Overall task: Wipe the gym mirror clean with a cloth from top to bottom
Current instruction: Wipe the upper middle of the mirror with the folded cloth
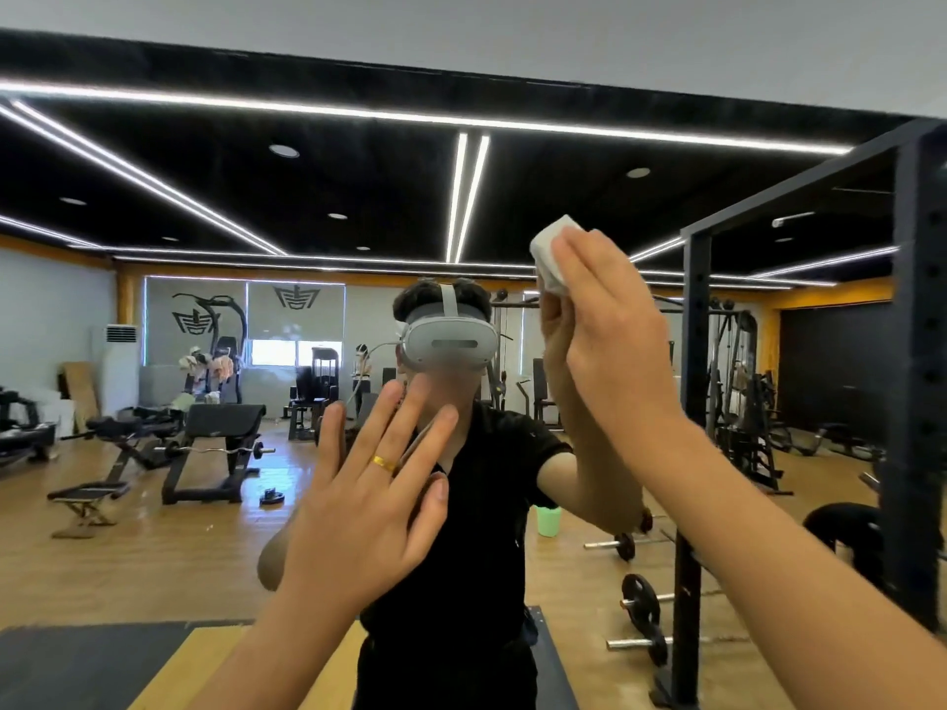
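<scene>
The gym mirror (256, 207) fills almost the whole view and reflects the room and me. My right hand (610, 340) is raised at the upper right and presses a folded white cloth (551, 251) flat against the glass, fingers straight; most of the cloth is hidden under the palm. My left hand (369, 494) is lower at the centre, fingers spread and straight, palm towards the mirror, a gold ring on one finger. Whether it touches the glass I cannot tell.
A black steel rack post (920, 351) stands close on the right. Barbells with weight plates (640, 602) lie low on the right near the rack. The reflection shows benches (205, 453), machines, a green bucket (548, 520) and a wooden floor.
</scene>
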Tool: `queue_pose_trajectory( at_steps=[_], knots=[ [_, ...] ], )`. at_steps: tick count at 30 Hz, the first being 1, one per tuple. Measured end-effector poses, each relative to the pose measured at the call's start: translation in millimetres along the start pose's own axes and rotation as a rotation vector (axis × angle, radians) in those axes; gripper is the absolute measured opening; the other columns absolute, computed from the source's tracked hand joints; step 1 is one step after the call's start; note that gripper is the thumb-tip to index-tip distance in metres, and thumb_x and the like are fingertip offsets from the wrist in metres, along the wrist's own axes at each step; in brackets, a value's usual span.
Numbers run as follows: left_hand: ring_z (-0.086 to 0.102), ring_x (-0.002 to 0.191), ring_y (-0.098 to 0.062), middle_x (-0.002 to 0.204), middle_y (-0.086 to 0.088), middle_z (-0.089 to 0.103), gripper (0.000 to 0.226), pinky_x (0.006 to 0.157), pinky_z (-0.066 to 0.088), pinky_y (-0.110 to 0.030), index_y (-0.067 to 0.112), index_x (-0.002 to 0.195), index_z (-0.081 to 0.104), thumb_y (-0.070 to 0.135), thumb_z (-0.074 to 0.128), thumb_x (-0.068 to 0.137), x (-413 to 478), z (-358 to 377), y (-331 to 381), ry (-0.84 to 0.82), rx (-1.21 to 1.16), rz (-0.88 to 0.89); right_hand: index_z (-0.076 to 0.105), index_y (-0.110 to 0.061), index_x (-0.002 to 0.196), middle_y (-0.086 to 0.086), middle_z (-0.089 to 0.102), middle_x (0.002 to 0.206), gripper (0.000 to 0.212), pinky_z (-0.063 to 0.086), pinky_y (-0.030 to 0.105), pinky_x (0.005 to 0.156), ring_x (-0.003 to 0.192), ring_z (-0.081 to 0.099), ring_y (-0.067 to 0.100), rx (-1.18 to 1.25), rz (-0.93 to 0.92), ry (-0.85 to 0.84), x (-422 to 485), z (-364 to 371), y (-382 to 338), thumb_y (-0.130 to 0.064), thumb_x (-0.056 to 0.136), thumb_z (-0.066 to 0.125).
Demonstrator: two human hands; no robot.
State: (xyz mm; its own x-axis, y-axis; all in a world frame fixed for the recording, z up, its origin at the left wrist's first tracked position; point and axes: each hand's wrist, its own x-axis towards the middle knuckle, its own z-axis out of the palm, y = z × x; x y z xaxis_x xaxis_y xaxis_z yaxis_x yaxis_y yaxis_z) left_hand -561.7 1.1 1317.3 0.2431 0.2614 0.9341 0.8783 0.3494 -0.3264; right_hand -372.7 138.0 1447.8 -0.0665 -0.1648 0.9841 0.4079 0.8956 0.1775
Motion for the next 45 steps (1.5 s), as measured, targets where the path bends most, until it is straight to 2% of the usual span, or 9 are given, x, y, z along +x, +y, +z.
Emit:
queue_pose_trajectory(
  at_steps=[5, 9, 14, 17, 21, 29, 38, 42, 45],
  knots=[
    [0.024, 0.156, -0.027, 0.168, -0.009, 0.025, 0.058, 0.123, 0.017, -0.063, 0.020, 0.158, 0.039, 0.037, 0.044, 0.102, 1, 0, 0, -0.006, -0.013, 0.008, 0.048, -0.005, 0.151, 0.011, 0.044, 0.157, 0.065, 0.044, 0.049, 0.115, 0.145, 0.044, 0.030, 0.041, -0.034, -0.064, -48, 19, -39, 0.015, 0.091, 0.062],
    [0.022, 0.156, -0.027, 0.169, -0.008, 0.024, 0.059, 0.123, 0.018, -0.064, 0.019, 0.158, 0.038, 0.037, 0.044, 0.102, 0, 1, -1, -0.008, -0.031, 0.005, 0.051, -0.007, 0.148, 0.010, 0.051, 0.152, 0.063, 0.042, 0.045, 0.118, 0.144, 0.044, 0.026, -0.011, -0.173, -0.145, -34, 5, -27, 0.010, 0.090, 0.066],
    [0.023, 0.156, -0.026, 0.169, -0.007, 0.023, 0.059, 0.124, 0.016, -0.061, 0.020, 0.159, 0.038, 0.038, 0.043, 0.102, 0, 2, -1, -0.004, -0.033, 0.008, 0.054, 0.000, 0.145, 0.021, 0.052, 0.151, 0.050, 0.031, 0.034, 0.122, 0.143, 0.044, 0.035, 0.021, 0.105, -0.002, 16, 16, -27, 0.008, 0.095, 0.052],
    [0.022, 0.157, -0.026, 0.169, -0.008, 0.023, 0.059, 0.124, 0.016, -0.062, 0.020, 0.158, 0.039, 0.038, 0.044, 0.102, 0, 1, -1, -0.004, -0.040, 0.013, 0.056, 0.001, 0.140, 0.020, 0.056, 0.142, 0.047, 0.028, 0.011, 0.116, 0.134, 0.046, 0.023, 0.095, 0.147, 0.059, 0, 21, -65, 0.002, 0.094, 0.046],
    [0.019, 0.157, -0.027, 0.169, -0.010, 0.022, 0.059, 0.122, 0.019, -0.063, 0.019, 0.159, 0.039, 0.038, 0.044, 0.103, 0, -1, 0, -0.023, -0.048, 0.021, 0.049, -0.003, 0.148, 0.013, 0.050, 0.151, 0.052, 0.035, 0.032, 0.120, 0.142, 0.041, 0.020, 0.097, 0.046, -0.063, -23, 17, -84, -0.011, 0.098, 0.043],
    [0.013, 0.158, -0.026, 0.170, -0.009, 0.017, 0.060, 0.124, 0.017, -0.062, 0.021, 0.161, 0.033, 0.040, 0.041, 0.104, -1, -1, -3, -0.042, -0.054, 0.021, 0.050, -0.002, 0.148, 0.016, 0.049, 0.152, 0.054, 0.032, 0.039, 0.117, 0.144, 0.043, 0.034, 0.012, 0.086, -0.118, -24, 15, -83, -0.005, 0.094, 0.046],
    [0.014, 0.158, -0.024, 0.170, -0.009, 0.020, 0.062, 0.124, 0.016, -0.060, 0.019, 0.161, 0.032, 0.035, 0.045, 0.102, 1, -13, -6, -0.020, -0.180, 0.009, 0.049, -0.001, 0.149, 0.017, 0.049, 0.153, 0.051, 0.035, 0.042, 0.121, 0.146, 0.041, 0.032, 0.040, 0.050, -0.070, -27, 20, -78, -0.010, 0.100, 0.042],
    [0.016, 0.158, -0.026, 0.169, -0.010, 0.022, 0.065, 0.126, 0.005, -0.056, 0.013, 0.160, 0.030, 0.032, 0.048, 0.101, -10, -39, -26, 0.025, -0.216, -0.027, 0.051, 0.001, 0.147, 0.018, 0.050, 0.151, 0.048, 0.023, 0.024, 0.125, 0.146, 0.040, 0.029, 0.079, 0.025, -0.028, -28, 26, -73, -0.009, 0.101, 0.040],
    [0.013, 0.158, -0.028, 0.170, -0.013, 0.018, 0.069, 0.126, 0.004, -0.060, 0.005, 0.160, 0.029, 0.035, 0.046, 0.100, -22, -58, -62, 0.023, -0.117, -0.144, 0.053, 0.002, 0.145, 0.020, 0.053, 0.149, 0.047, 0.022, 0.022, 0.125, 0.144, 0.042, 0.033, 0.076, 0.034, 0.021, -28, 33, -71, -0.005, 0.100, 0.042]
  ],
)
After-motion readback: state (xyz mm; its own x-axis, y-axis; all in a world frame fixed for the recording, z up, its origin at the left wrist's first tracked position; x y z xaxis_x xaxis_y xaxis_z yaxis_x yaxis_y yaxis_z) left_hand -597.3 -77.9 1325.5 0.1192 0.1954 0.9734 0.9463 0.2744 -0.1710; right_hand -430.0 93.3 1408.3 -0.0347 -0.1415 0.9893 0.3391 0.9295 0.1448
